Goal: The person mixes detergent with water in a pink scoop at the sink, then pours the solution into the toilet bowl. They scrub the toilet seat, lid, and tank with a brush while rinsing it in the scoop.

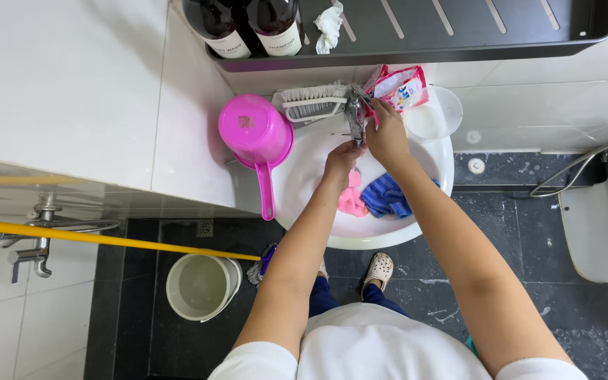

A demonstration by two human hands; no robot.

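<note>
Person bent over white basin [427, 165]. Right hand [387, 135] wraps the chrome tap [355, 116], fingers closed on its handle. Left hand [341, 159] sits just below the spout, fingers loosely curled, holding nothing I can see, likely placed to catch water. Pink cloth [351, 199] and blue cloth [386, 195] lie in the bowl beneath. Pink dipper [256, 134] rests on the rim, scrub brush [312, 103] behind the tap.

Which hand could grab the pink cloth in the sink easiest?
Probably the left hand. It hangs right above the pink cloth in the sink, with nothing in it. The right hand is higher up, resting on the tap, farther from the cloth.
</note>
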